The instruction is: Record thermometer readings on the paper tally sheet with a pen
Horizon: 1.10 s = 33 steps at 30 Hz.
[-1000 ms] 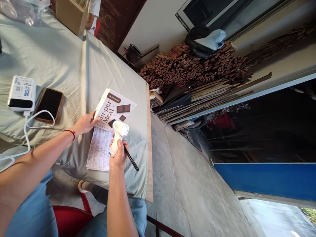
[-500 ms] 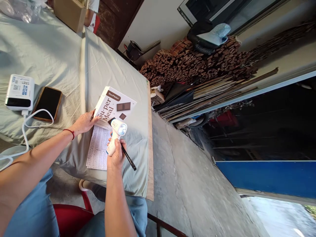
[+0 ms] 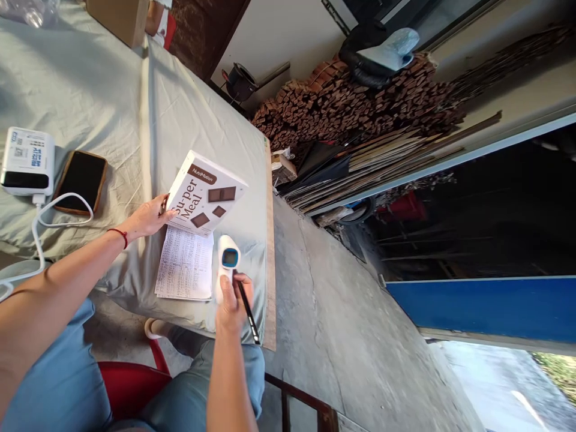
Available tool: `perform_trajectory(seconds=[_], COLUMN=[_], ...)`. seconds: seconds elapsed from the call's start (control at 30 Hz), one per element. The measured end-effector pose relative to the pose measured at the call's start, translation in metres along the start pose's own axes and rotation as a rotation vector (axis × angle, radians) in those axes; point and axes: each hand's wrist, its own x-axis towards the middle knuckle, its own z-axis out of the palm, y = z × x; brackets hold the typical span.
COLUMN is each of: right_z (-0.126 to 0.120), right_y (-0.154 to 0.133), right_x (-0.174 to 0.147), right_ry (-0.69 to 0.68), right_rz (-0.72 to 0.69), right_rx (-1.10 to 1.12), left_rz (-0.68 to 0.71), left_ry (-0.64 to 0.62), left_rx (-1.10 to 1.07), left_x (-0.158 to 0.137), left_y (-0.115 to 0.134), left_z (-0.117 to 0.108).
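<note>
My left hand (image 3: 155, 216) is closed on the left edge of a white box (image 3: 204, 201) printed "NutriMotion Su-per Meal", which it holds tilted over the table. In my right hand (image 3: 233, 297) is a white infrared thermometer (image 3: 225, 255), gripped by its handle, its blue-rimmed screen turned up towards me. A black pen (image 3: 248, 312) is also held in that hand, slanting down to the right. Below the box lie sheets of paper (image 3: 186, 270) covered in handwriting, partly hidden under it.
On the cloth-covered table (image 3: 112, 90) lie a phone (image 3: 81, 180) and a white power bank (image 3: 29, 159) with a white cable (image 3: 38, 234). A cardboard box (image 3: 121, 18) stands at the far edge, a person's arm (image 3: 154, 18) beside it. Stacked firewood (image 3: 315, 108) lines the wall.
My right hand has moved right and down, away from the box, and turned the thermometer so its screen faces me. My left hand still holds the box.
</note>
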Motion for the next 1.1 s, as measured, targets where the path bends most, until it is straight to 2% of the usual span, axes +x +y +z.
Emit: perform_trajectory(seconds=[0.07,0.17,0.3,0.4,0.47,0.53,0.6,0.67,0.73,0.87,1.1], right_z=[-0.032,-0.071,-0.094,-0.09,-0.081,-0.07,-0.058,-0.049,-0.043,-0.038,-0.029], right_y=[0.018,0.042,0.053,0.043,0.035,0.031,0.033,0.039,0.045,0.047,0.032], right_x=[0.004,0.01,0.017,0.013,0.005,-0.006,-0.017,-0.025,-0.03,-0.034,-0.033], right_ry=[0.079,0.054,0.047,0.092,0.124,0.086,0.015,-0.026,-0.037,-0.09,-0.259], right_rz=[-0.08,-0.131,-0.214,-0.378,-0.443,-0.389,-0.27,-0.178,-0.138,-0.163,-0.346], right_rx=[-0.207,-0.405,-0.616,-0.692,-0.655,-0.55,-0.421,-0.319,-0.278,-0.328,-0.477], left_rz=[-0.007,-0.004,-0.049,-0.119,-0.11,0.0,0.154,0.303,0.391,0.411,0.399], left_ry=[-0.018,-0.027,-0.017,-0.079,-0.173,-0.281,-0.379,-0.466,-0.52,-0.55,-0.58], left_rx=[0.021,0.138,0.434,0.648,0.723,0.732,0.713,0.704,0.703,0.706,0.726], left_x=[-0.003,-0.008,-0.019,-0.033,-0.046,-0.061,-0.077,-0.091,-0.102,-0.11,-0.109], left_y=[-0.002,-0.003,0.005,0.022,0.035,0.046,0.051,0.052,0.051,0.05,0.055], left_z=[0.001,0.002,-0.001,-0.003,0.002,0.014,0.032,0.051,0.067,0.08,0.079])
